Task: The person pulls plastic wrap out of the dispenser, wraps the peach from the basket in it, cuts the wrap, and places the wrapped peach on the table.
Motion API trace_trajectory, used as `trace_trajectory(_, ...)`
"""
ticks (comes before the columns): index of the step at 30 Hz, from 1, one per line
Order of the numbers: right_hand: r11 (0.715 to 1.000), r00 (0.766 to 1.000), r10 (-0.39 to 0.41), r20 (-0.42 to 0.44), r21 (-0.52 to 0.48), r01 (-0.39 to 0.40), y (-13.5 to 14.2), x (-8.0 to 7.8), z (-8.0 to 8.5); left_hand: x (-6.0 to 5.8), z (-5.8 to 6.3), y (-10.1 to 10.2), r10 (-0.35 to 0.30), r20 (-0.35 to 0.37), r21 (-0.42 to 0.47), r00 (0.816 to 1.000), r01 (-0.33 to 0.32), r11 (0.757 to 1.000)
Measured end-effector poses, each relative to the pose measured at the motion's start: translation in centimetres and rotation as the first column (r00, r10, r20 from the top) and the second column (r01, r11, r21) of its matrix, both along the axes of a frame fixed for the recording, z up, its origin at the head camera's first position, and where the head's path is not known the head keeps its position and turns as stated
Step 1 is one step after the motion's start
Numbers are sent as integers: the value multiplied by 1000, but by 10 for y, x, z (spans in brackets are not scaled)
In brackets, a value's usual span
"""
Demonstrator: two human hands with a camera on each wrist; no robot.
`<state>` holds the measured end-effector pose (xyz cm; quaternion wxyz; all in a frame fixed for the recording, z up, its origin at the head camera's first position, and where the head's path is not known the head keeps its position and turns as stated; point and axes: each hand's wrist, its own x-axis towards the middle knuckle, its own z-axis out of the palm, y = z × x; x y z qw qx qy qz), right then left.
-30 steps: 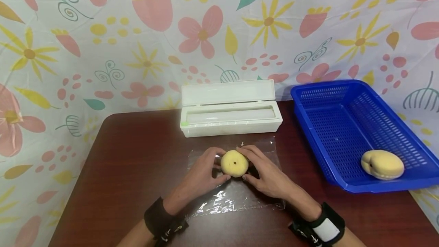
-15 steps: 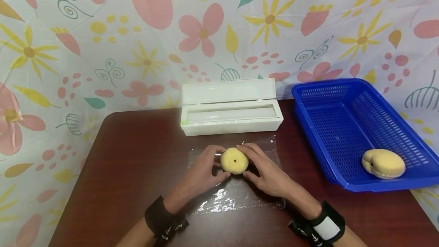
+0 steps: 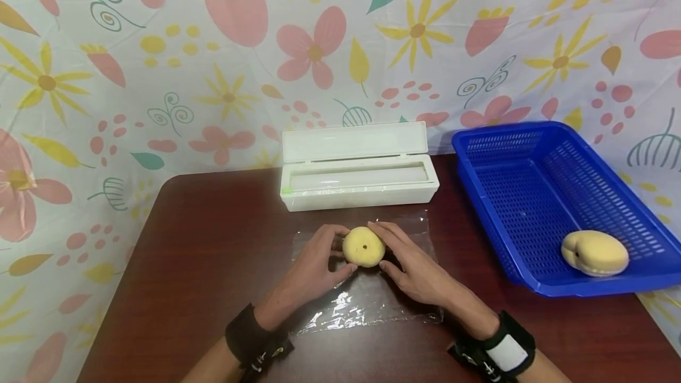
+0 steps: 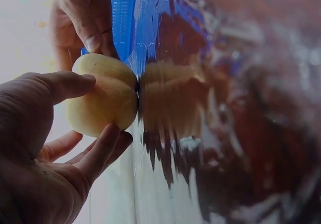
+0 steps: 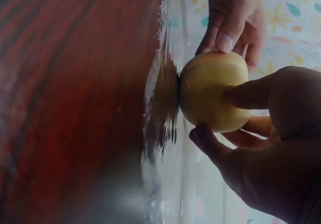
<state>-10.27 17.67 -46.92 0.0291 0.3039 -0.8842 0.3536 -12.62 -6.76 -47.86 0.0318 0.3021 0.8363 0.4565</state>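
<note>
Fruit (image 3: 364, 247), round and yellow, gripped at its sides by left hand (image 3: 319, 260) and right hand (image 3: 416, 266), rests on clear film (image 3: 367, 303) in front of a white box (image 3: 362, 198) at the table's (image 3: 213, 223) back edge.

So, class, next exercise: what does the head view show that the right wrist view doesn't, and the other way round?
Head view only: the blue basket, the second yellow fruit lying in it, and the dark spot on top of the held fruit.

Right wrist view only: the held fruit's side seen low down, with its reflection in the clear film.

Both: the left hand and right hand at the held fruit, the clear film, the dark red table and the floral backdrop. Whether the white box shows in the right wrist view is too blurred to tell.
</note>
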Motion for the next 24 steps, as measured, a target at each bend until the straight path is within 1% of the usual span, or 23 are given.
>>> trace_trajectory(9,1000,999,15,31,-14,-15,1,-1,0,0,-1,-1,-4,0,-1,1000,4,1000)
trace_trajectory(20,999,999,-44,31,-24,45,1,0,0,-3,-3,-3,10,-46,-41,999,-12,999)
trace_trajectory(22,998,998,-54,32,-37,55,0,0,0,-3,-3,-3,12,-43,-45,999,-14,999)
trace_trajectory(24,996,997,-61,51,-68,64,0,0,0,-3,-2,-3,12,-35,-45,999,-14,999)
